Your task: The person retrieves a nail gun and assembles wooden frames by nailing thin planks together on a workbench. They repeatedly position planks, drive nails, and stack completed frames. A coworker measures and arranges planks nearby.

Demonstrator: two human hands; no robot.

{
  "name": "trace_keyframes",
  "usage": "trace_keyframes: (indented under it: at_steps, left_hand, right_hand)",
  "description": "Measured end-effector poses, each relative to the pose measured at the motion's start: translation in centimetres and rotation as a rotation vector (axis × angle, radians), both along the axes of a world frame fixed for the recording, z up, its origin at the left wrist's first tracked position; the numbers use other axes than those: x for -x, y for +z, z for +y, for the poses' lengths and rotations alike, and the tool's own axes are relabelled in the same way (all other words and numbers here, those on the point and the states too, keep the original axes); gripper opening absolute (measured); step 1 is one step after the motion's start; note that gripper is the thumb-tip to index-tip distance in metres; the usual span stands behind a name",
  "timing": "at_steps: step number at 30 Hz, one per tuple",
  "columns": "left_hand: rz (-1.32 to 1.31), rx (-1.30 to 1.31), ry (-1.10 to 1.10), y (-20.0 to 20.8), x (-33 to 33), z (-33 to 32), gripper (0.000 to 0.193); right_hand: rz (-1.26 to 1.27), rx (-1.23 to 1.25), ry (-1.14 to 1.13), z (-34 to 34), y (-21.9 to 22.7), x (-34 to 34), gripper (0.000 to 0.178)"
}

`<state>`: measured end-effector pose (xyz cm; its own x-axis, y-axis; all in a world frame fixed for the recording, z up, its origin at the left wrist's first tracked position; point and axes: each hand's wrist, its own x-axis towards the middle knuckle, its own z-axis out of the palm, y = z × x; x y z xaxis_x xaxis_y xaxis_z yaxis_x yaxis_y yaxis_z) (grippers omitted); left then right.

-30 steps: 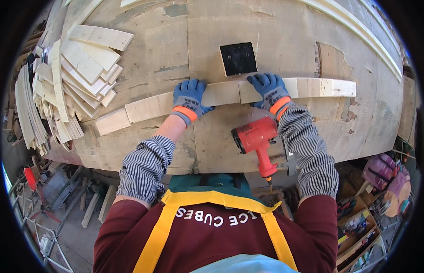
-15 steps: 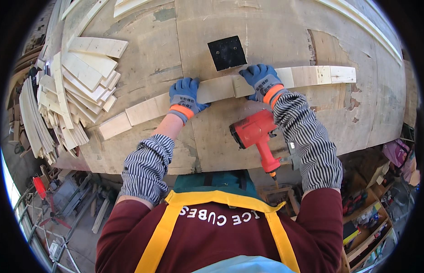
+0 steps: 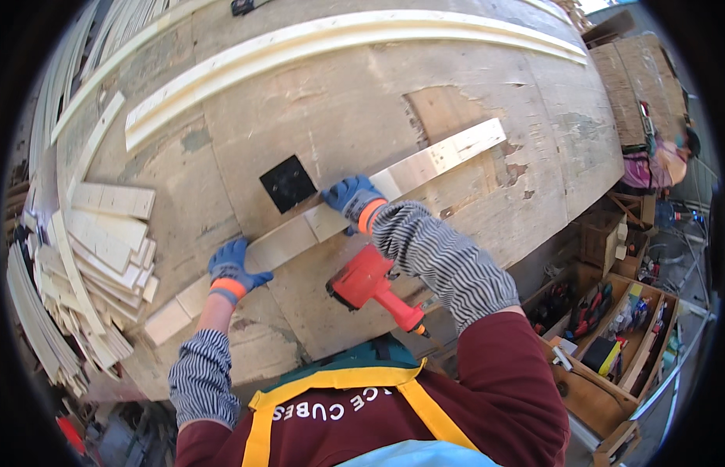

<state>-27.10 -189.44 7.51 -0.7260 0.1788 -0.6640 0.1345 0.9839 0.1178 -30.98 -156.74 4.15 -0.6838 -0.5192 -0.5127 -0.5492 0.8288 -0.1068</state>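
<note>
Pale-wood curved segmented strip (image 3: 283, 244): pieces laid end to end, fastening unclear; blue-gloved left hand (image 3: 232, 267), right hand (image 3: 353, 198) clamp fingers across it; red pistol-shaped nail gun (image 3: 364, 278) unheld.

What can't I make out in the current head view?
In the head view:
- Wooden strip: the stretches beneath the left hand and right hand are covered by them.
- Red power tool: partly hidden behind the right sleeve.
- Dark object: cut off by the top edge.
- Wooden box: some contents are too small to identify.
</note>
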Motion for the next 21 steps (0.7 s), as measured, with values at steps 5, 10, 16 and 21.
trace_keyframes:
  at_steps: [5, 10, 16, 21]
  left_hand:
    - [-0.054, 0.046, -0.034, -0.5, 0.9, -0.7, 0.106]
    - [-0.067, 0.042, -0.031, -2.3, 2.0, -1.7, 0.107]
    - [-0.103, 0.035, -0.038, -3.2, 2.4, -1.6, 0.114]
    - [-0.140, -0.025, -0.020, -2.8, 2.2, -1.4, 0.112]
  right_hand:
    - [-0.040, -0.011, -0.018, -0.4, 0.3, 0.7, 0.097]
    - [-0.113, 0.030, -0.039, -1.3, 1.9, 1.8, 0.084]
    - [-0.182, 0.140, -0.102, -0.5, 0.2, 2.0, 0.052]
    - [-0.008, 0.126, -0.057, -0.7, 1.1, 0.8, 0.048]
